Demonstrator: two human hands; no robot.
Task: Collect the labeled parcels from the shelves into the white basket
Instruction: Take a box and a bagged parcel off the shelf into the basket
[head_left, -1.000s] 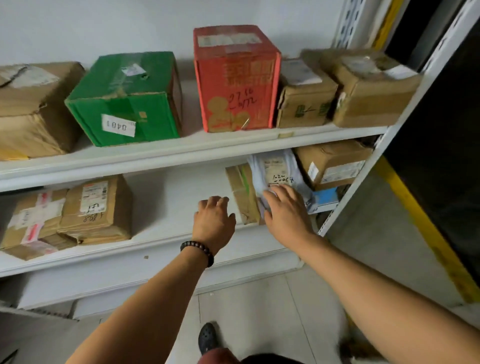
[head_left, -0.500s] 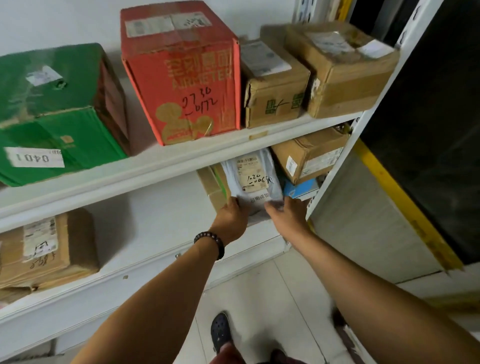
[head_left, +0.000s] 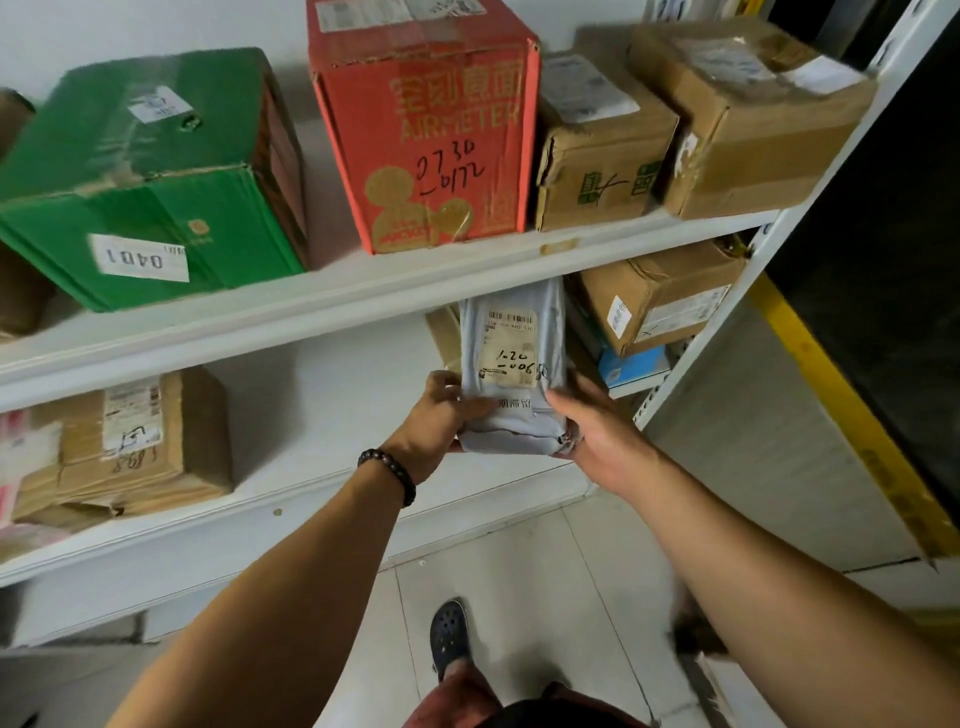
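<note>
- A white metal shelf unit stands against a pale wall, above a tiled floor; the white basket is nowhere in view.
- The upper shelf carries a green box, a tall red box with handwritten numbers, and two brown cardboard boxes to its right.
- The lower shelf holds brown parcels at the left and a brown box at the right, above something blue.
- A second ago only the right hand touched the grey mailer bag, which was tucked among the right-hand parcels; now it is drawn forward to the shelf's front edge, so the pick looks nearly complete.
- The grey mailer bag stands upright, label facing the viewer.
- The left hand, with a dark bead bracelet at the wrist, grips the bag's lower left side.
- The right hand cups its lower right side, thumb across the front; both arms reach forward.
</note>
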